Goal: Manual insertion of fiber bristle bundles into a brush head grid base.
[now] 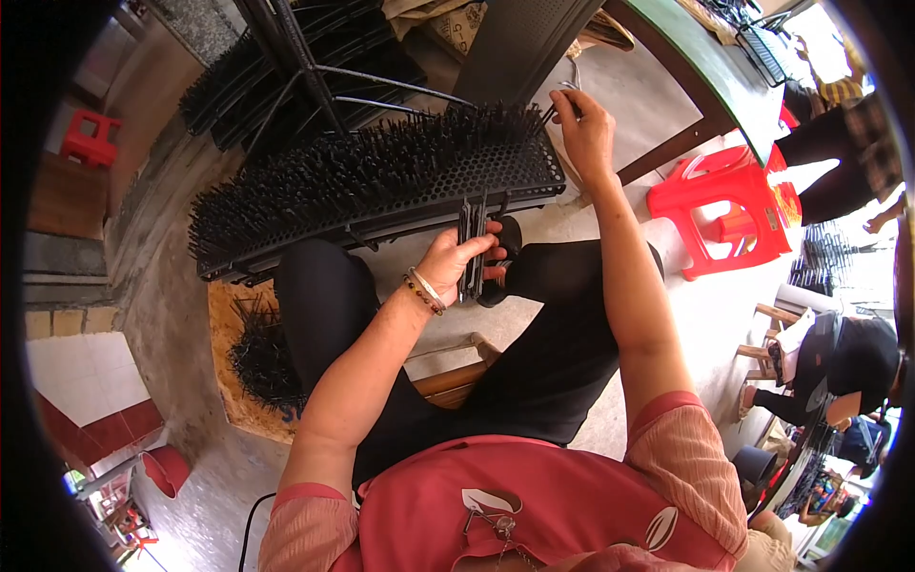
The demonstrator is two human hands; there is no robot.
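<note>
Head view: the left hand (pixel 453 259) is closed around a bundle of thin black strips (pixel 471 250), its thumb laid across them and fingertips showing on the right side. The bundle stands roughly lengthwise, from near to far, above the gap between the person's knees. Bracelets (pixel 425 292) circle the left wrist. Farther off and to the right, the right hand (pixel 584 132) has a narrow grip, thumb and forefinger drawn nearly together beside the right end of a black perforated rack (pixel 448 178); whether a thin piece sits between those fingertips, I cannot tell.

Just beyond the left hand, the rack slants from near left to far right. Upright black pieces (pixel 324 176) crowd most of it, while bare holes show along its near edge toward the right. A dark metal frame (pixel 310 71) rises on its far side. Near the rack's left part, beside the left knee, more black strips (pixel 262 353) lie heaped in a shallow tan box (pixel 221 386).

To the right of the right forearm is a red plastic stool (pixel 701 205), with a green-topped bench (pixel 701 43) beyond it. Farther right, a co-worker (pixel 843 357) bends forward. At far left stands another red stool (pixel 91 138).
</note>
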